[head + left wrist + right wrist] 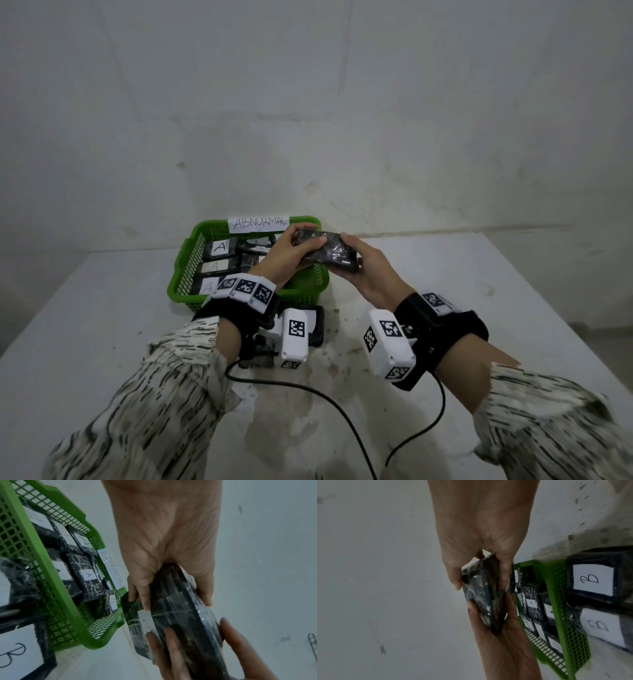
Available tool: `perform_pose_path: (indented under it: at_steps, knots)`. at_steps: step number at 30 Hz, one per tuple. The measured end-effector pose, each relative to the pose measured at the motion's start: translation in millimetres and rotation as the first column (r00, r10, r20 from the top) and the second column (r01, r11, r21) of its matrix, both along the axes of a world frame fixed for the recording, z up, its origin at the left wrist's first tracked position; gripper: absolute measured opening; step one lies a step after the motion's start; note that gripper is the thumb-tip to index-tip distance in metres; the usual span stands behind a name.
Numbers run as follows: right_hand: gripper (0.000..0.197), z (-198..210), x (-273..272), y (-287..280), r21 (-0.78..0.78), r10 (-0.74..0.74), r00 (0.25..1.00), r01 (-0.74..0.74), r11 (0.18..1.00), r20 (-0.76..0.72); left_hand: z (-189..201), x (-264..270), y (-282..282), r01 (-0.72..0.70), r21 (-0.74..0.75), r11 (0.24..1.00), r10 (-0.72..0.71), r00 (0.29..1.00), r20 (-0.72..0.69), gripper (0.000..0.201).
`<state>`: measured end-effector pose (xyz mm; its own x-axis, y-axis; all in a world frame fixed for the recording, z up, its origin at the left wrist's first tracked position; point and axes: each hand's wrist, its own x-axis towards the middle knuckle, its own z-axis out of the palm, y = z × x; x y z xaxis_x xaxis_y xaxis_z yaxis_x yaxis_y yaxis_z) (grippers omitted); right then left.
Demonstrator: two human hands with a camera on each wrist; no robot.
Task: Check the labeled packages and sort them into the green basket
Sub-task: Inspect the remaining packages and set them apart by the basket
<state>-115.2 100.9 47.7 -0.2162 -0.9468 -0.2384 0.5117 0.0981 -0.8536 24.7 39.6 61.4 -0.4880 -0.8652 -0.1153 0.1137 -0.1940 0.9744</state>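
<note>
I hold one black plastic-wrapped package (325, 251) with both hands, above the right edge of the green basket (185, 274). My left hand (305, 240) grips its left end and my right hand (352, 257) grips its right end. In the left wrist view the package (180, 608) shows part of a white label (145, 620) on its lower face; I cannot read the letter. In the right wrist view the package (481, 601) stands edge-on between thumb and fingers. The basket holds several black packages labeled A (219, 247) and carries a paper sign reading ABNORMAL (258, 223).
Two black packages labeled B (590, 580) (600, 626) lie on the white table (479, 274) in front of the basket, partly under my left wrist (317, 329). A black cable (342, 411) runs across the near table. A pale wall stands close behind.
</note>
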Motion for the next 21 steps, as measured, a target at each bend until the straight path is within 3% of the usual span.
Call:
perform_pose_path:
  at_steps: [3, 7, 12, 16, 21]
  knots:
    - [0.027, -2.7, 5.1, -0.6, -0.066, -0.099, 0.986, 0.091, 0.994, -0.135, -1.5, -1.5, 0.9, 0.017, 0.044, 0.999, -0.015, 0.999, -0.045, 0.019]
    - [0.024, -6.5, 7.9, -5.9, -0.097, -0.188, 0.951, 0.169, 0.981, -0.245, -4.3, -4.3, -0.2, -0.015, 0.038, 0.999, 0.016, 0.999, -0.049, 0.022]
    - [0.034, -9.1, 11.0, -8.5, -0.086, -0.106, 0.942, 0.082, 0.993, -0.319, -3.5, -3.1, -0.4, -0.035, 0.016, 0.999, 0.035, 0.999, -0.024, 0.022]
    - [0.035, -10.1, 11.0, -9.4, -0.089, -0.139, 0.932, 0.115, 0.989, -0.335, 1.0, 0.2, 0.0, 0.01, 0.039, 0.999, -0.009, 1.0, -0.023, 0.035]
    - [0.041, -6.4, 9.5, -7.8, -0.033, -0.023, 0.94, 0.012, 0.999, -0.341, -2.3, 5.7, 2.6, 0.02, 0.001, 1.0, -0.02, 0.999, 0.03, 0.039]
